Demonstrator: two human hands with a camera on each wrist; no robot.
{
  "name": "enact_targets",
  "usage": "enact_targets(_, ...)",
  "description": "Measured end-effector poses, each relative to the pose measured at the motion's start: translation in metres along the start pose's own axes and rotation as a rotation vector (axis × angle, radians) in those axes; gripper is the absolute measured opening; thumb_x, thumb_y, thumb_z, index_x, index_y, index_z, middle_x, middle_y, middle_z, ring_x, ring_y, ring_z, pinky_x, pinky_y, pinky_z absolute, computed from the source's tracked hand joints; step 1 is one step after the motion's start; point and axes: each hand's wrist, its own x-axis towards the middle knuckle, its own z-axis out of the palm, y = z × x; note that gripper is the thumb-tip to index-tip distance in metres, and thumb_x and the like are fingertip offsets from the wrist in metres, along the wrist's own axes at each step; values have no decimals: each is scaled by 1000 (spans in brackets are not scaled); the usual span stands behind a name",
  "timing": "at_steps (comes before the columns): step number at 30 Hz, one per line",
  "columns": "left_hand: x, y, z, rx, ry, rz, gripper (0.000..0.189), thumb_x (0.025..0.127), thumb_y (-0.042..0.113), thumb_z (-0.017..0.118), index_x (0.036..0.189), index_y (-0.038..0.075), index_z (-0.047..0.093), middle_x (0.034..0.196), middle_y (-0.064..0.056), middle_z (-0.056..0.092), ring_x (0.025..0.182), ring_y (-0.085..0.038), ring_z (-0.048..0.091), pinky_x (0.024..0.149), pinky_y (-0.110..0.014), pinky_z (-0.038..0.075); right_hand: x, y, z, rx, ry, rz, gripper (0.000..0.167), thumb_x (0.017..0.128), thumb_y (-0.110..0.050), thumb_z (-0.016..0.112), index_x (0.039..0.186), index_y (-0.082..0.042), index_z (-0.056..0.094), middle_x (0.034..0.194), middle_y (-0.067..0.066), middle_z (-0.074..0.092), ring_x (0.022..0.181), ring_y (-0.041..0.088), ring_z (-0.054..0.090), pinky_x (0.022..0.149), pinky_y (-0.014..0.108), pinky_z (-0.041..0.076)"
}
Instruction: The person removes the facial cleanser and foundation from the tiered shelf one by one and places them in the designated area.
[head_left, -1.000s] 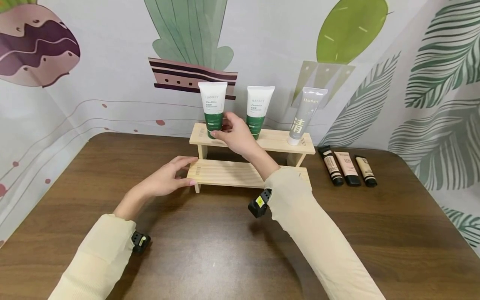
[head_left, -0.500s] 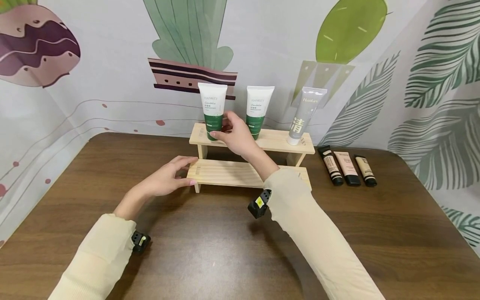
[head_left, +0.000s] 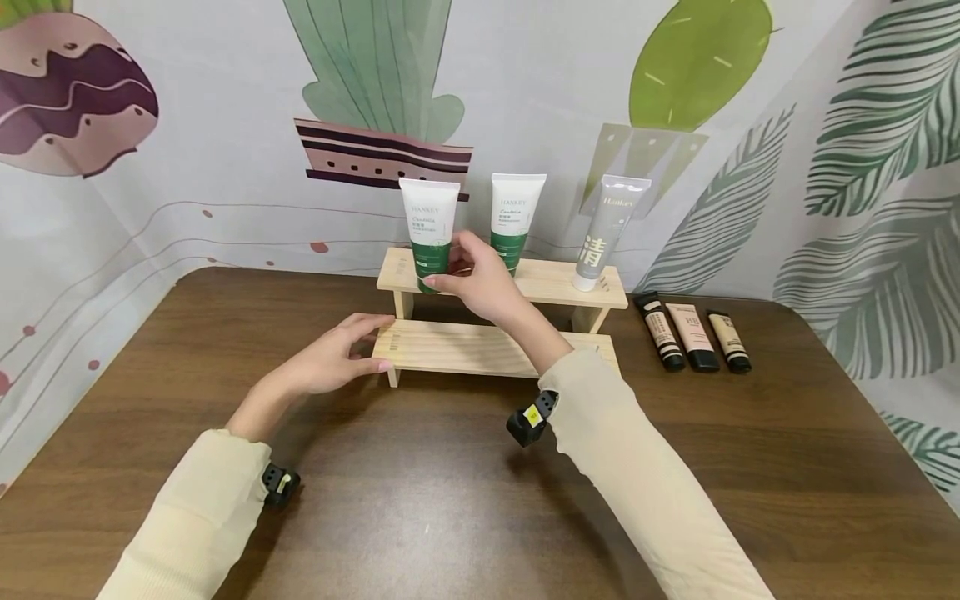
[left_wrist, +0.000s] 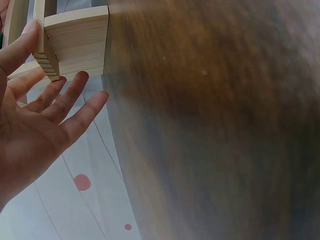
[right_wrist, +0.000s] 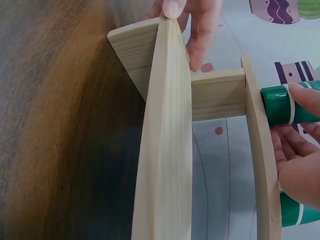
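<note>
In the head view, my right hand (head_left: 483, 279) grips the lower green part of a white-and-green cosmetic tube (head_left: 429, 221) between thumb and fingers. The tube is upright with its cap end down, at the left part of the upper tier of a two-tier wooden stand (head_left: 457, 346). The right wrist view shows its green cap (right_wrist: 276, 105) at the board's edge. My left hand (head_left: 333, 354) holds the left end of the lower tier, thumb at the front edge and fingers behind. In the left wrist view, the other fingers (left_wrist: 82, 117) spread out past the wood.
A matching white-and-green tube (head_left: 517, 208) and a grey tube (head_left: 609, 229) stand on the upper tier. Right of the stand lie a black-capped striped tube (head_left: 660, 333), a pink tube (head_left: 693, 333) and a small beige tube (head_left: 727, 340). A printed cloth (head_left: 247, 208) hangs behind the table (head_left: 420, 500).
My right hand has brought the white-and-green tube slightly down and toward the front of the upper tier. The left hand stays in place on the stand.
</note>
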Motion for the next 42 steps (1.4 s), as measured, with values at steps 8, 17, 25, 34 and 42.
enact_targets(8,0,2,1,17,1,1,60,85,7,64,136,-5,34,128,-24,35,116,-41,42,92,-52,41,-11,0,-9,10,-35,-6,38,78,-5,72,110,-1,53,95,11,60,85,21,57,77,30,48)
enact_targets(17,-1,2,1,44,9,8,60,85,6,64,136,-5,35,128,-24,35,115,-40,44,90,-51,43,-22,-2,-22,12,-71,-4,38,76,-4,73,108,0,53,95,12,60,85,21,58,80,31,48)
enact_targets(25,-1,1,1,34,10,3,61,85,9,64,136,-5,35,129,-24,35,116,-39,43,91,-50,42,-33,0,-34,-13,-79,34,35,77,-4,72,106,0,53,95,12,60,85,22,59,77,32,47)
enact_targets(34,-2,2,0,8,0,2,62,86,11,64,137,-5,33,131,-23,33,118,-40,40,92,-49,42,-46,4,-46,-23,-71,53,37,76,-3,72,108,0,53,96,12,59,86,23,58,77,34,47)
enact_targets(42,-2,2,-1,6,-6,10,62,86,10,63,137,-5,32,132,-24,32,119,-40,39,92,-49,42,-59,11,-59,-35,-87,54,39,75,-1,73,109,2,53,96,14,59,88,23,59,81,35,47)
